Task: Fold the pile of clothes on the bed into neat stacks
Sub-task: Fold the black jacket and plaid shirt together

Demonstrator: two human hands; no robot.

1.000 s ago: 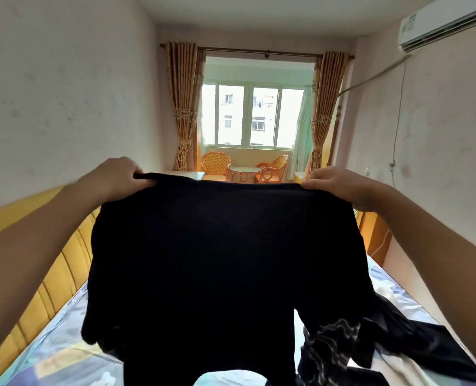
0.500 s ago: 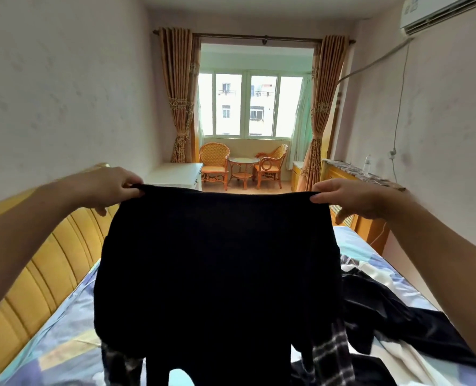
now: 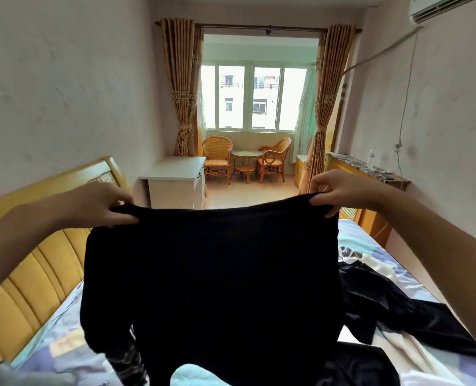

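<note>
Hands, left (image 3: 100,204) and right (image 3: 339,192), each grip the black garment (image 3: 211,288), which hides most clothes behind it.

Left hand (image 3: 97,204) and right hand (image 3: 339,193) pinching black garment (image 3: 211,288) upright, above bed (image 3: 398,355)

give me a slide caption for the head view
Both hands, left hand and right hand, hold a black garment up above the bed.

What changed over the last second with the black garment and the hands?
Both hands, left and right, lowered the black garment, so its top edge dropped and the white desk and rattan chairs came into view. Each grip stayed pinched on a top corner; dark clothes stayed on the bed.
</note>
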